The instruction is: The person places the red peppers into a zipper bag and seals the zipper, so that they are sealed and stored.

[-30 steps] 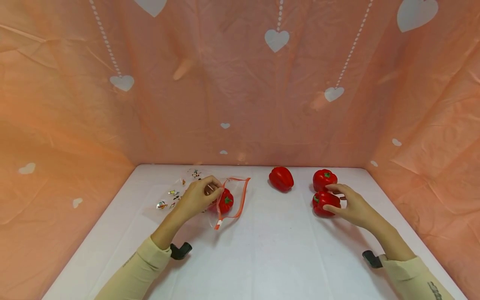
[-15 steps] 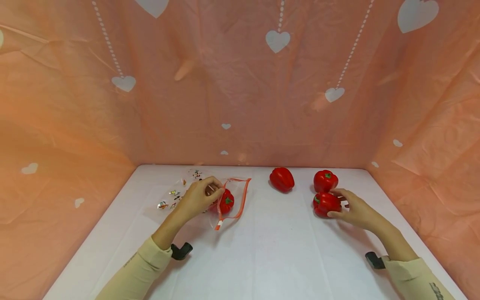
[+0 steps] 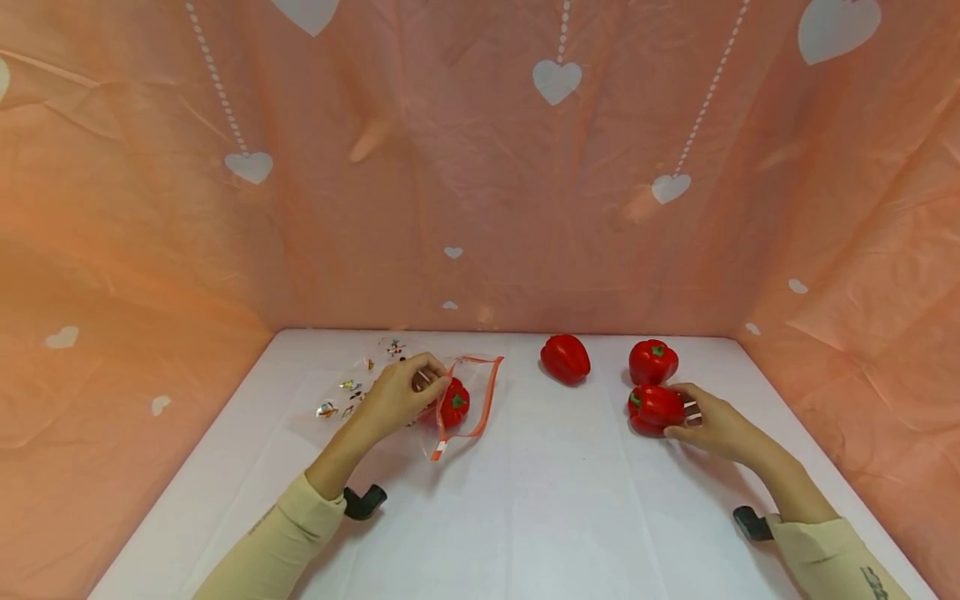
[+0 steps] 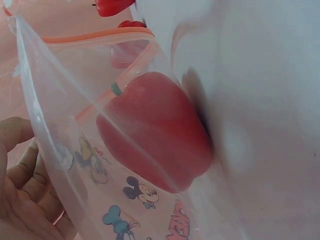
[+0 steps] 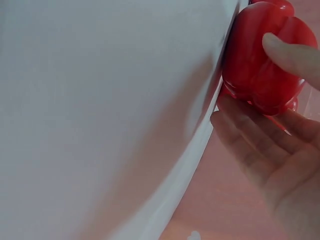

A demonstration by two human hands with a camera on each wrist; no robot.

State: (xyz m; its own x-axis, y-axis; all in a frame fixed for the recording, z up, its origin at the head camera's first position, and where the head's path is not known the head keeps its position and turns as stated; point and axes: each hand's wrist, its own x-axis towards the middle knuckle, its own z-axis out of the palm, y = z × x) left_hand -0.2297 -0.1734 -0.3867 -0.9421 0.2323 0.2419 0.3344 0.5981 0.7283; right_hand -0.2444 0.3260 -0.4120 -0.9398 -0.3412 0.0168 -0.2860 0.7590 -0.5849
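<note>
My left hand (image 3: 401,396) pinches the upper edge of a clear zip bag (image 4: 65,100) with an orange zip strip and cartoon prints. The bag lies on its side, its mouth spread toward the right. Inside it is a red bell pepper (image 4: 155,130) with a green stem. Over on the right, my right hand (image 3: 708,421) holds a second red bell pepper (image 3: 655,410) by its right end, thumb on the near side (image 5: 267,60) and fingers on the other. Its fingertips are partly hidden behind this pepper.
Another red bell pepper (image 3: 652,362) stands just behind the held one. A longer red pepper (image 3: 566,360) lies at the back middle of the white table (image 3: 562,508). Peach cloth (image 3: 487,208) with pale hearts hangs along the back and sides.
My right hand has drawn back slightly to the right and narrowed its spread around the end of the front pepper. The left hand and the bag have stayed in place.
</note>
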